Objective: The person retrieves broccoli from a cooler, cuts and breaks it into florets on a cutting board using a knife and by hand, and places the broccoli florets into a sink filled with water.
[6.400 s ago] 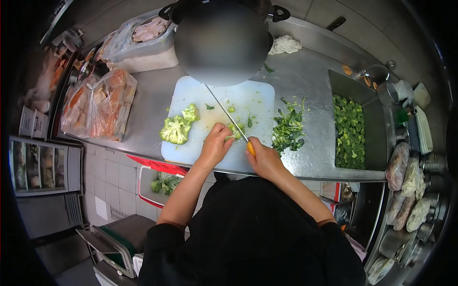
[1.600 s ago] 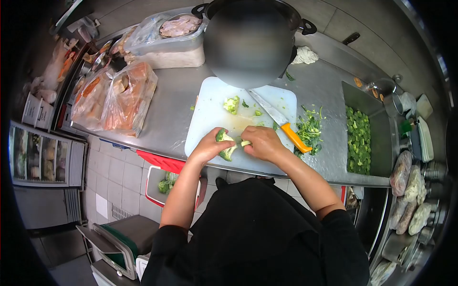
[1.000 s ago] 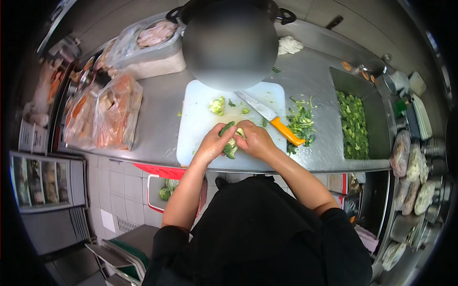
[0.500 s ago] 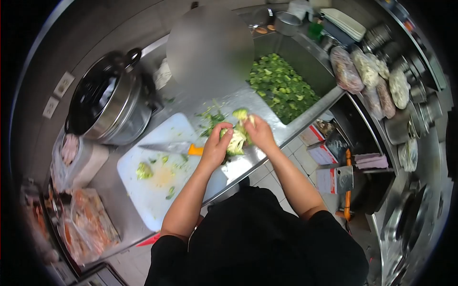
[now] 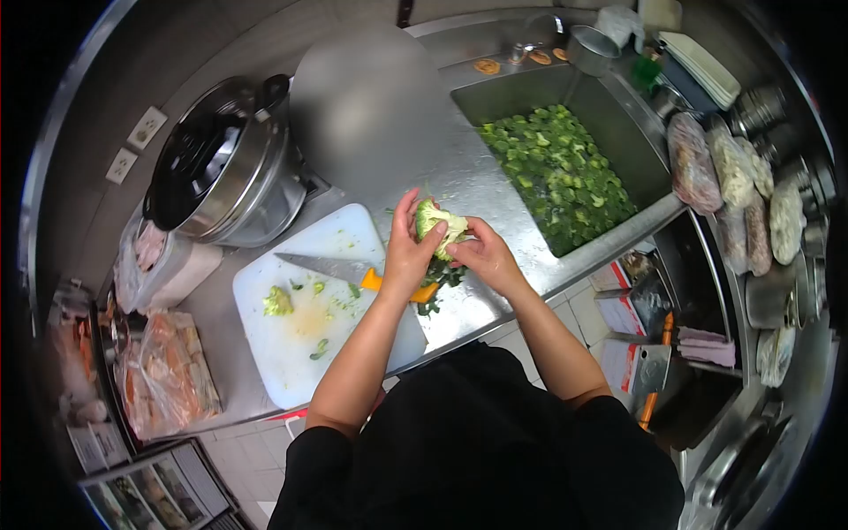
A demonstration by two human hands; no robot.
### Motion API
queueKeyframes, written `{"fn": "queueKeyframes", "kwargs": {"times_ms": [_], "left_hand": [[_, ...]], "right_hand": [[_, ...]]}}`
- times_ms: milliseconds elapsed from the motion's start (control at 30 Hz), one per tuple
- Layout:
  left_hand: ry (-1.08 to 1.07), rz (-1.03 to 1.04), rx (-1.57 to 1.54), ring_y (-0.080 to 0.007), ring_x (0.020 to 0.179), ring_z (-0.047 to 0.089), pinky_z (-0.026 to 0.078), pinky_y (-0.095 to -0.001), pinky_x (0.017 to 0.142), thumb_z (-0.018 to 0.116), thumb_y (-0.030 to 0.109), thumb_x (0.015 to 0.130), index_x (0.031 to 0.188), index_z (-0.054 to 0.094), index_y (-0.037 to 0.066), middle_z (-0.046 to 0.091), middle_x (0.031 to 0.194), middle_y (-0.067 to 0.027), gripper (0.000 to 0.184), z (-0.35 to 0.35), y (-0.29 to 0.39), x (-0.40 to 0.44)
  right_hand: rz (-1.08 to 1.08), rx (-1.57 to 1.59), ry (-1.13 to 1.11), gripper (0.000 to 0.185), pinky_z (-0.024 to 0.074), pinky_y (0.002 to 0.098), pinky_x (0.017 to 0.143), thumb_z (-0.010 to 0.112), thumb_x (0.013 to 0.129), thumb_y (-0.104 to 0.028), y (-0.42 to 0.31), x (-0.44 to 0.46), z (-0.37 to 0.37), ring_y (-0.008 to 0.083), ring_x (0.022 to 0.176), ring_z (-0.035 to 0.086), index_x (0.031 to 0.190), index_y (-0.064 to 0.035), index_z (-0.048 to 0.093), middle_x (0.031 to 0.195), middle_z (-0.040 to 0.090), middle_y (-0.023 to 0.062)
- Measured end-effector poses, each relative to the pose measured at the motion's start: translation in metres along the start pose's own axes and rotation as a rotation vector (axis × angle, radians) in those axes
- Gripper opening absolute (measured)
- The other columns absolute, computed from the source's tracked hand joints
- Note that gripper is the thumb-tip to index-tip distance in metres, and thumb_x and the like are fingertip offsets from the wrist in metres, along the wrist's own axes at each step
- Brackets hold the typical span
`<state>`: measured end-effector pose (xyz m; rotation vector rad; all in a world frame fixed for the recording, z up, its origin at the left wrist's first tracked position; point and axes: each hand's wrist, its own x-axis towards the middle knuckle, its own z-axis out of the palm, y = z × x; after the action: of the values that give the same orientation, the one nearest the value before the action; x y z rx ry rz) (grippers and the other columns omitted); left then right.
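Note:
My left hand [image 5: 409, 253] is wrapped round a head of broccoli [image 5: 426, 216], its pale cut stems turned to the right. My right hand [image 5: 488, 257] closes its thumb and fingers on the right side of the same broccoli. Beneath my left wrist lies a knife [image 5: 325, 265] with an orange handle, its blade across the white cutting board [image 5: 265, 353]. A small broccoli piece [image 5: 277, 301] and green scraps rest on the board. Dark green leaves [image 5: 444, 272] lie on the steel counter under my hands.
At the right, a sink [image 5: 495, 93] holds many broccoli florets [image 5: 565, 168]. A large lidded steel pot [image 5: 256, 190] stands at the back left. Plastic bags of food [image 5: 168, 375] sit at the left. Filled bags [image 5: 693, 163] line the sink's right side. A blurred patch covers the upper middle.
A floret held apart in my right hand no longer shows there; that hand now grips the broccoli head. The view has shifted, showing more of the sink.

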<state>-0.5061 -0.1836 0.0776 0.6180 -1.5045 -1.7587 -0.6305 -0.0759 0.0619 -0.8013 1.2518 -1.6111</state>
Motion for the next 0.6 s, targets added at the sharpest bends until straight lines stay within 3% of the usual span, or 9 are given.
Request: {"fn": "queueKeyframes", "kwargs": {"times_ms": [167, 233, 300, 367, 400, 433, 500, 600], "left_hand": [[0.217, -0.081, 0.193, -0.0232, 0.126, 0.052, 0.042, -0.0342, 0.107, 0.064, 0.020, 0.099, 0.150, 0.031, 0.001, 0.051, 0.138, -0.0175, 0.064, -0.055, 0.021, -0.054], [0.266, -0.077, 0.088, -0.0226, 0.123, 0.055, 0.045, -0.0345, 0.104, 0.061, 0.023, 0.101, 0.146, 0.035, 0.002, 0.053, 0.136, -0.0166, 0.056, -0.081, 0.028, -0.069], [0.288, -0.145, -0.257, -0.0194, 0.117, 0.058, 0.048, -0.0319, 0.099, 0.066, 0.023, 0.100, 0.139, 0.040, 0.001, 0.059, 0.132, -0.0156, 0.051, -0.104, 0.036, -0.083], [0.321, -0.162, -0.277, -0.0187, 0.113, 0.061, 0.049, -0.0314, 0.097, 0.065, 0.023, 0.101, 0.134, 0.043, 0.002, 0.061, 0.130, -0.0152, 0.045, -0.123, 0.047, -0.097], [0.265, -0.170, -0.243, -0.0183, 0.111, 0.061, 0.049, -0.0308, 0.096, 0.066, 0.025, 0.100, 0.136, 0.043, 0.002, 0.062, 0.129, -0.0148, 0.049, -0.134, 0.050, -0.102], [0.206, -0.183, -0.211, -0.0179, 0.110, 0.061, 0.049, -0.0301, 0.095, 0.068, 0.027, 0.099, 0.137, 0.042, 0.001, 0.062, 0.127, -0.0144, 0.053, -0.143, 0.051, -0.107], [0.269, -0.215, -0.190, -0.0191, 0.111, 0.060, 0.049, -0.0302, 0.095, 0.073, 0.030, 0.095, 0.138, 0.044, 0.000, 0.062, 0.125, -0.0137, 0.060, -0.155, 0.049, -0.115], [0.339, -0.124, 0.065, -0.0214, 0.112, 0.059, 0.048, -0.0320, 0.096, 0.077, 0.033, 0.091, 0.136, 0.048, 0.000, 0.062, 0.122, -0.0142, 0.064, -0.160, 0.055, -0.126]], "right_hand": [[-0.060, 0.069, -0.007, 0.044, 0.0554, 0.0264, 0.069, 0.076, 0.090, -0.015, 0.020, -0.007, 0.079, 0.0128, 0.082, 0.067, 0.124, 0.0018, 0.053, 0.116, 0.060, 0.0110], [-0.212, -0.548, -0.018, 0.043, 0.0534, 0.0279, 0.068, 0.079, 0.088, -0.020, 0.011, -0.014, 0.104, 0.0124, 0.081, 0.062, 0.118, 0.0008, 0.056, 0.114, 0.059, 0.0098], [-0.262, -0.570, -0.092, 0.042, 0.0517, 0.0293, 0.067, 0.080, 0.086, -0.024, 0.009, -0.018, 0.126, 0.0162, 0.077, 0.060, 0.112, 0.0002, 0.060, 0.109, 0.058, 0.0104], [-0.353, -0.752, -0.175, 0.039, 0.0513, 0.0302, 0.069, 0.079, 0.087, -0.025, 0.011, -0.020, 0.146, 0.0187, 0.077, 0.059, 0.111, -0.0012, 0.061, 0.105, 0.056, 0.0105], [-0.436, -0.719, -0.159, 0.029, 0.0481, 0.0308, 0.067, 0.076, 0.089, -0.024, 0.013, -0.021, 0.157, 0.0200, 0.074, 0.056, 0.101, -0.0012, 0.063, 0.096, 0.054, 0.0098], [-0.437, -0.722, -0.175, 0.029, 0.0481, 0.0308, 0.067, 0.076, 0.089, -0.024, 0.016, -0.022, 0.164, 0.0200, 0.074, 0.056, 0.101, -0.0012, 0.063, 0.096, 0.054, 0.0098], [-0.431, -0.649, -0.235, 0.024, 0.0444, 0.0315, 0.065, 0.073, 0.091, -0.021, 0.022, -0.020, 0.172, 0.0203, 0.071, 0.053, 0.089, -0.0002, 0.060, 0.090, 0.054, 0.0087], [-0.412, -0.587, -0.268, 0.032, 0.0430, 0.0349, 0.064, 0.072, 0.092, -0.025, 0.026, -0.022, 0.181, 0.0235, 0.072, 0.052, 0.080, 0.0004, 0.056, 0.082, 0.051, 0.0101]]}}
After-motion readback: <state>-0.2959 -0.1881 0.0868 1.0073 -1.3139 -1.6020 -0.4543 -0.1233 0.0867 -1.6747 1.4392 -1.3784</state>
